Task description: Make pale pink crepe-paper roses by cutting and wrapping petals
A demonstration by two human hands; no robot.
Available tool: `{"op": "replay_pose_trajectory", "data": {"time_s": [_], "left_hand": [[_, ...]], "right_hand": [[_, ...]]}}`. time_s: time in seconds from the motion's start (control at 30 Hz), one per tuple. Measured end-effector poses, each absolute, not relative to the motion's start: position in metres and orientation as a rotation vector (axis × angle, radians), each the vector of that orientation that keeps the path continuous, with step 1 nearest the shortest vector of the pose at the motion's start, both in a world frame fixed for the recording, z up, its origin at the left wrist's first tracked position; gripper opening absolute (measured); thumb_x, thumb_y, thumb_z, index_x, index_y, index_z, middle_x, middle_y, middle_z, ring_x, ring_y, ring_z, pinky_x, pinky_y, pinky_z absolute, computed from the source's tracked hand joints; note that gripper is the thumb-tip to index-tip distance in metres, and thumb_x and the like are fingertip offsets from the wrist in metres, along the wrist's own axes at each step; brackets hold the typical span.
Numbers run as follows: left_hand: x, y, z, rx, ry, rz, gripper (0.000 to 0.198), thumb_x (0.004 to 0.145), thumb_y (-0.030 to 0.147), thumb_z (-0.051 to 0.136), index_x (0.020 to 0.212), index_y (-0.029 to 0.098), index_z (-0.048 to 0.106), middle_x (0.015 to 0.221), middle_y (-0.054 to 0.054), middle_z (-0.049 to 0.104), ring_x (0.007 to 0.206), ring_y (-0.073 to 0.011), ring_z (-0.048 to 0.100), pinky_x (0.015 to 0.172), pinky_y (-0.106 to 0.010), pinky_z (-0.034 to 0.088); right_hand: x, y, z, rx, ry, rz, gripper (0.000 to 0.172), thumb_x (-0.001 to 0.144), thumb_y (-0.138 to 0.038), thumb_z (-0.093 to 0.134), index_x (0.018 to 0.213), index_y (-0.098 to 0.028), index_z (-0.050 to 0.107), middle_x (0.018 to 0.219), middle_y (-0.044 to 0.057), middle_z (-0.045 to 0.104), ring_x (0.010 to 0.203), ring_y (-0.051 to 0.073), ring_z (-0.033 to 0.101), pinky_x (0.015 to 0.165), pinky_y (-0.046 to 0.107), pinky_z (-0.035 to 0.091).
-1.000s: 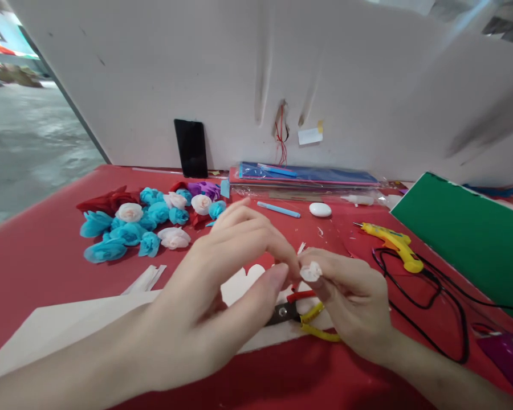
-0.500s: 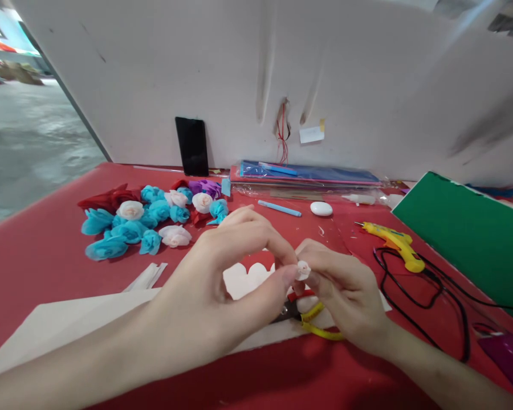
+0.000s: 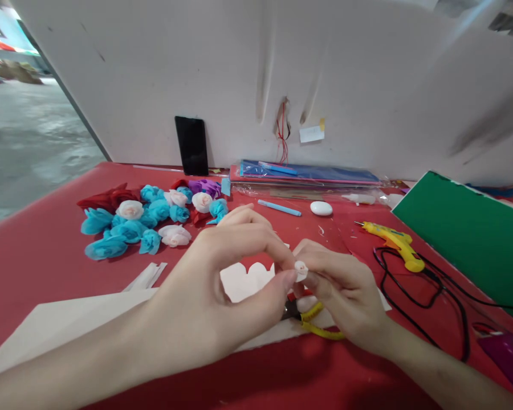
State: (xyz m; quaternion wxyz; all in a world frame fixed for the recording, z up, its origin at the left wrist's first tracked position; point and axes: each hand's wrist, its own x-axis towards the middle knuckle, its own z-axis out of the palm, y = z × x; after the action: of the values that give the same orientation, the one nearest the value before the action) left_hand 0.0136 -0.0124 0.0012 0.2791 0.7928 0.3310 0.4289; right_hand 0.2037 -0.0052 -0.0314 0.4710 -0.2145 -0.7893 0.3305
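A small rolled white paper rosebud point(image 3: 300, 271) is pinched between both hands above the table. My left hand point(image 3: 235, 273) grips it with thumb and forefinger tips, the other fingers arched. On the other side my right hand point(image 3: 346, 285) presses it between thumb and curled fingers. A white scallop-edged strip point(image 3: 245, 280) shows through the gap of my left hand; whether it joins the rosebud is hidden. Yellow-handled scissors point(image 3: 320, 330) lie under my hands, their blades partly covered. White paper point(image 3: 38, 327) spreads beneath my left forearm.
Blue, pink, red and purple handmade flowers point(image 3: 126, 230) are heaped at left. A black phone point(image 3: 192, 146) leans on the wall. To the right lie a yellow glue gun point(image 3: 389, 236) with a looping black cord and a green board point(image 3: 461, 239). A blue pen point(image 3: 279, 208) and white oval object point(image 3: 321, 208) lie behind.
Both hands have shifted very slightly left with the rosebud, keeping their pinch. The things on the table stay where they were.
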Motion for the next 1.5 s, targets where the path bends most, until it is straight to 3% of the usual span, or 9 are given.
{"op": "replay_pose_trajectory", "data": {"time_s": [0.27,0.47,0.6,0.77,1.2,1.5], "left_hand": [[0.017,-0.013,0.003,2.151,0.917,1.201,0.019,0.081,0.014,0.055,0.072,0.022,0.07,0.067,0.001,0.065,0.074,-0.0168,0.059,0.066,-0.029,0.052],[0.017,-0.013,-0.001,1.785,0.9,1.046,0.018,0.081,0.022,0.057,0.065,0.022,0.066,0.065,0.002,0.065,0.07,-0.0168,0.059,0.063,-0.028,0.049],[0.017,-0.012,-0.01,1.574,0.819,1.006,0.017,0.086,0.027,0.061,0.069,0.024,0.066,0.069,0.004,0.066,0.067,-0.0132,0.061,0.06,-0.022,0.052],[0.018,-0.012,-0.013,1.272,0.681,0.917,0.016,0.087,0.022,0.062,0.072,0.024,0.068,0.073,0.004,0.064,0.076,-0.0093,0.062,0.07,-0.014,0.053],[0.021,-0.014,-0.009,1.078,0.678,0.835,0.012,0.08,0.032,0.071,0.075,0.021,0.068,0.076,0.0,0.063,0.083,-0.0159,0.057,0.077,-0.024,0.047],[0.023,-0.012,-0.012,0.998,0.511,0.802,0.011,0.088,0.025,0.069,0.079,0.019,0.069,0.075,0.003,0.065,0.075,-0.0084,0.058,0.072,-0.015,0.049]], "right_hand": [[0.203,-0.004,-0.033,-0.528,-1.941,0.766,0.023,0.101,-0.023,0.051,0.086,-0.019,0.068,0.067,0.0,0.062,0.061,0.013,0.055,0.06,0.027,0.048],[0.203,-0.003,-0.035,-0.484,-1.939,0.722,0.022,0.099,-0.017,0.052,0.089,-0.022,0.071,0.068,0.0,0.064,0.065,0.014,0.054,0.062,0.026,0.047],[0.204,-0.003,-0.034,-0.464,-1.967,0.635,0.021,0.098,-0.013,0.052,0.093,-0.02,0.071,0.071,0.001,0.069,0.066,0.014,0.055,0.065,0.028,0.048],[0.205,-0.005,-0.033,-0.481,-1.961,0.545,0.02,0.098,-0.014,0.052,0.088,-0.018,0.07,0.073,0.003,0.072,0.067,0.014,0.058,0.064,0.029,0.049],[0.203,-0.013,-0.032,-0.592,-1.909,0.531,0.019,0.094,-0.007,0.054,0.088,-0.014,0.071,0.073,0.003,0.071,0.067,0.012,0.058,0.06,0.024,0.048],[0.193,-0.027,-0.02,-0.721,-1.845,0.447,0.025,0.088,-0.003,0.058,0.067,-0.014,0.064,0.057,0.0,0.066,0.052,0.008,0.054,0.051,0.018,0.044]]}}
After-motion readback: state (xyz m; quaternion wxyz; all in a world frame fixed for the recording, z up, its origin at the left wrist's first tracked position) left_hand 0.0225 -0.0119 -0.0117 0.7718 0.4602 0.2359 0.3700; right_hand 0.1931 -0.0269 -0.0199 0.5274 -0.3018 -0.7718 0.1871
